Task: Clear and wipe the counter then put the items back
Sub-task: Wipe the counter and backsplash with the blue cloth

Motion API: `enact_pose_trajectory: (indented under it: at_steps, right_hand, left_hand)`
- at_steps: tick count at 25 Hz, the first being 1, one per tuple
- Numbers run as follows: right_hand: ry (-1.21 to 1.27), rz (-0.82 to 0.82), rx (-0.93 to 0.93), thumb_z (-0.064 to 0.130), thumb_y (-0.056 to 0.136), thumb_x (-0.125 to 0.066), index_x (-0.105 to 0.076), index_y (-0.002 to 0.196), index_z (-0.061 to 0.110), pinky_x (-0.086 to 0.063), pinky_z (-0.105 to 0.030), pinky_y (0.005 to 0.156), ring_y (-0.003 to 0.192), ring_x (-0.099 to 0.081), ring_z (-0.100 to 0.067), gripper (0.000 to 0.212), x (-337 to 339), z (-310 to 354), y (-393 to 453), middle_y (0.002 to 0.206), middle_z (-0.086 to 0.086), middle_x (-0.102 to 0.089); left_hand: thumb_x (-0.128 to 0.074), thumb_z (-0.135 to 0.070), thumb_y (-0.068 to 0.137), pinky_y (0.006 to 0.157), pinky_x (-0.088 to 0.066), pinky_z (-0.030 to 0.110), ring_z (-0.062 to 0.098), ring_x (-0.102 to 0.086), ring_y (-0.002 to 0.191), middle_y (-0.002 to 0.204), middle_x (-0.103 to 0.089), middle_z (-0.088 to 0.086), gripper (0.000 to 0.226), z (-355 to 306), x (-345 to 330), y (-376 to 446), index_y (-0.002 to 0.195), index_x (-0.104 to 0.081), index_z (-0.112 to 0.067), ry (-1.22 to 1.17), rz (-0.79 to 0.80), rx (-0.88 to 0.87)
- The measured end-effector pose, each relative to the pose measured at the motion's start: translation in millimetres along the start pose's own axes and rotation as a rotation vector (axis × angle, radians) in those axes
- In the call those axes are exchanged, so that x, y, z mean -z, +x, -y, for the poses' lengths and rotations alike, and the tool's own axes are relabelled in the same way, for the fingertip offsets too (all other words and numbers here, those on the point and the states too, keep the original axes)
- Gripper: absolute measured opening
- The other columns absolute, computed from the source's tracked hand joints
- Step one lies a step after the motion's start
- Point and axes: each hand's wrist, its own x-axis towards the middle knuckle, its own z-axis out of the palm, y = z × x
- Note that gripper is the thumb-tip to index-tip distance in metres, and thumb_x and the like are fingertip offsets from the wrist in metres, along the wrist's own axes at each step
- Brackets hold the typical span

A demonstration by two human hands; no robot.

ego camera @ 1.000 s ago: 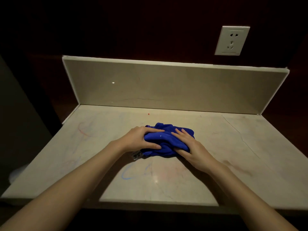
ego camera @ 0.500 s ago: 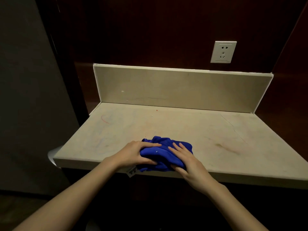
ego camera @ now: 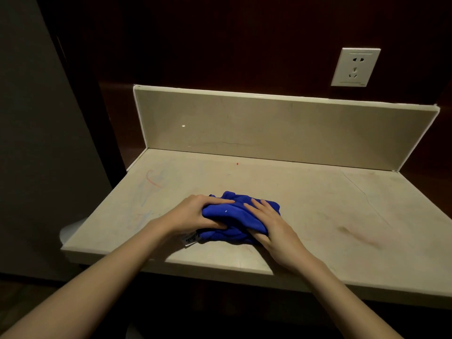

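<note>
As the beige stone counter (ego camera: 305,206) carries nothing but the cloth, I log the wiping step as the one in hand; the items to be put back are out of my view.

Item, far left: faint red and blue scribble marks (ego camera: 151,178) on the counter surface, well apart from the cloth and to its left; unwiped, by my judgement.

Item, left hand (ego camera: 193,215): fingers curled over the left end of the cloth, thumb tucked along its near side; gripping it.

Item, centre: bunched bright-blue microfibre cloth (ego camera: 232,221), lying on the counter near the front edge, long axis running left to right, white care tag (ego camera: 190,240) sticking out at its near-left corner. It sits directly between both hands, neither nearer than the other.

Item, right hand (ego camera: 267,225): fingers fairly straight, laid flat over the right end of the cloth, pressing down, thumb under its near edge.

Item, right: reddish-brown smear (ego camera: 359,237) on the counter, apart from the cloth, to its right; a likely next target.

Item, upper right: white wall socket (ego camera: 355,67), above the upstand.
</note>
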Motion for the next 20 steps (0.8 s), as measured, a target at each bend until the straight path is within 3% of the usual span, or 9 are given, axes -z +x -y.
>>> enact_pose_trajectory:
  at_steps: [8, 13, 20]
  right_hand:
    - [0.015, -0.041, -0.068, 0.031, 0.098, -0.047, -0.027, 0.147, 0.035, -0.019, -0.026, 0.114, 0.146, -0.007, -0.005, 0.053, 2.2, -36.3, 113.5, 0.156, 0.016, -0.018]
    - [0.004, -0.064, -0.114, 0.029, 0.098, -0.048, -0.031, 0.146, 0.032, -0.021, -0.027, 0.113, 0.146, -0.009, -0.006, 0.052, 7.3, -60.3, 181.5, 0.156, 0.014, -0.022]
    - [0.039, -0.075, -0.125, 0.023, 0.096, -0.053, -0.035, 0.144, 0.031, -0.018, -0.026, 0.114, 0.145, -0.013, -0.008, 0.053, 10.1, -74.3, 205.5, 0.155, 0.011, -0.027]
  left_hand:
    - [-0.073, -0.045, 0.074, 0.092, -0.049, 0.036, 0.003, -0.062, 0.099, 0.104, -0.068, -0.021, 0.047, 61.0, 48.2, 100.8, 0.119, -0.059, -0.047, 0.016, -0.006, -0.015]
    - [-0.078, -0.037, 0.075, 0.095, -0.048, 0.033, -0.001, -0.060, 0.104, 0.112, -0.066, -0.023, 0.049, 92.5, 73.1, 162.9, 0.121, -0.061, -0.042, 0.015, -0.023, -0.035]
    - [-0.077, -0.040, 0.076, 0.095, -0.047, 0.025, -0.004, -0.059, 0.106, 0.117, -0.066, -0.020, 0.053, 107.6, 81.4, 185.7, 0.126, -0.060, -0.037, 0.002, 0.011, -0.053]
